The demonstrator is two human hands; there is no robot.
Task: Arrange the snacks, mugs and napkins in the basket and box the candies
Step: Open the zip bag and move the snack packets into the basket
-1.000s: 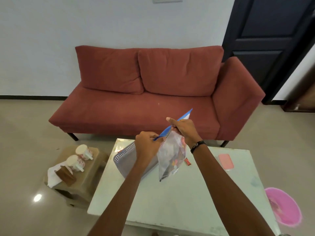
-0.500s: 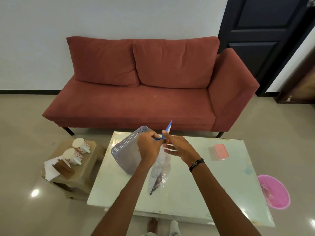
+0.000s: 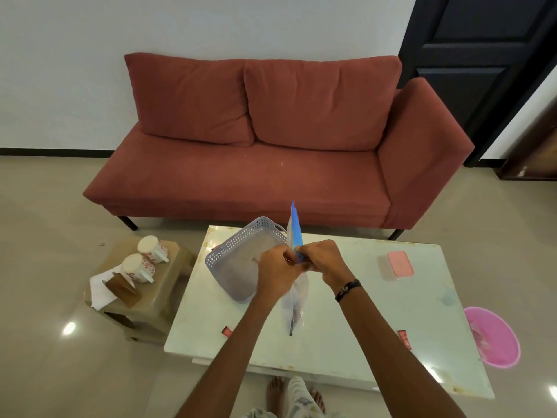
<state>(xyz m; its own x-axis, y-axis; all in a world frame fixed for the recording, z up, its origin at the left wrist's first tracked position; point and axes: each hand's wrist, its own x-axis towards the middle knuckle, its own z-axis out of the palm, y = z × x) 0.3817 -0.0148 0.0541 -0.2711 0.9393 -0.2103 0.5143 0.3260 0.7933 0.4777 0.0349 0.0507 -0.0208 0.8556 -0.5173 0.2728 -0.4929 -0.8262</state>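
A clear plastic zip bag (image 3: 295, 306) with a blue top strip hangs over the white table (image 3: 376, 327); small coloured items show dimly inside. My left hand (image 3: 275, 274) and my right hand (image 3: 322, 257) both pinch its blue top, close together. A grey perforated basket (image 3: 238, 260) lies tilted on the table just left of my hands. A small clear box with a pink lid (image 3: 399, 263) stands at the right. Two white mugs with red print (image 3: 144, 260) and white napkins (image 3: 101, 288) sit on a low stool (image 3: 168, 285) to the left.
A red sofa (image 3: 271, 152) stands behind the table. Two small red wrappers (image 3: 404, 339) lie on the table. A brown wooden holder (image 3: 123, 289) sits on the napkins. A pink basin (image 3: 491, 336) is on the floor at right. My feet show below the table's near edge.
My hands have come down and closer together over the table, and the bag's blue top now stands upright between them. The view has tilted downward.
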